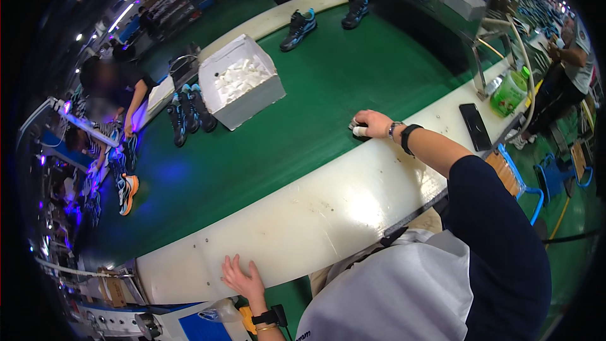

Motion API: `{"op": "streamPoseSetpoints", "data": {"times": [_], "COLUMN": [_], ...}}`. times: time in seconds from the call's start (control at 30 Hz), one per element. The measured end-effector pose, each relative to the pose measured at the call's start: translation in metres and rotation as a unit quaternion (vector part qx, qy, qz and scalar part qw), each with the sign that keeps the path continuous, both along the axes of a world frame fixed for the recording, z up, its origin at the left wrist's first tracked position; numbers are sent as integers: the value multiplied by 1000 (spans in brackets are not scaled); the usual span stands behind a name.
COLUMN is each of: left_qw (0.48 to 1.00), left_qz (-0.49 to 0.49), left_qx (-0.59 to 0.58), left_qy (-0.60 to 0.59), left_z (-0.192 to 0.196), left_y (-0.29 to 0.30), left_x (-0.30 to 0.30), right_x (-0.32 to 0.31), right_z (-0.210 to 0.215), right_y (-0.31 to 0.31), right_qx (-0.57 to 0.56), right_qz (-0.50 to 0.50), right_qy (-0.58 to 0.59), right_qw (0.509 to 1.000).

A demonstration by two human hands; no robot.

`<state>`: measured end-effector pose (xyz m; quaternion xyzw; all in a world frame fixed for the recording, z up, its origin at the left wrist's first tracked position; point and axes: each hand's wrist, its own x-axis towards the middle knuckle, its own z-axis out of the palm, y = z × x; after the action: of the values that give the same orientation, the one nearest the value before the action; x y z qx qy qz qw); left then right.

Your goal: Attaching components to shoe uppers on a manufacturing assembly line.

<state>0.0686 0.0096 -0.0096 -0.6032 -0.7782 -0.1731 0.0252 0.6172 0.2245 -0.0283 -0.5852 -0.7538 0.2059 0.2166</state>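
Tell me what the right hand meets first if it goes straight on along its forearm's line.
Probably the grey box of white pieces, over the green belt from the right hand. Fisheye bend and unclear depth mean it might pass beside or above.

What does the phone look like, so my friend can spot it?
Find the long white ledge beside the green conveyor belt. Follow it rightward, past the right hand. Near a green bottle, the phone is the flat black rectangle.

Strong glare on white ledge (363,207); violet glow on green belt (173,173); edges bent, corners black.
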Motion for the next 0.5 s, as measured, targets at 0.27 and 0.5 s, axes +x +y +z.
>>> {"op": "streamPoseSetpoints", "data": {"times": [0.27,0.5], "left_qw": [1000,999], "left_qz": [-14,-33], "left_qx": [-3,12], "left_qy": [3,11], "left_z": [-6,-1], "left_y": [1,6], "left_x": [8,3], "right_x": [12,31], "right_z": [-11,10], "right_y": [6,31], "right_qx": [-91,-223], "right_qz": [-77,-344], "right_qy": [158,578], "right_qw": [980,705]}}
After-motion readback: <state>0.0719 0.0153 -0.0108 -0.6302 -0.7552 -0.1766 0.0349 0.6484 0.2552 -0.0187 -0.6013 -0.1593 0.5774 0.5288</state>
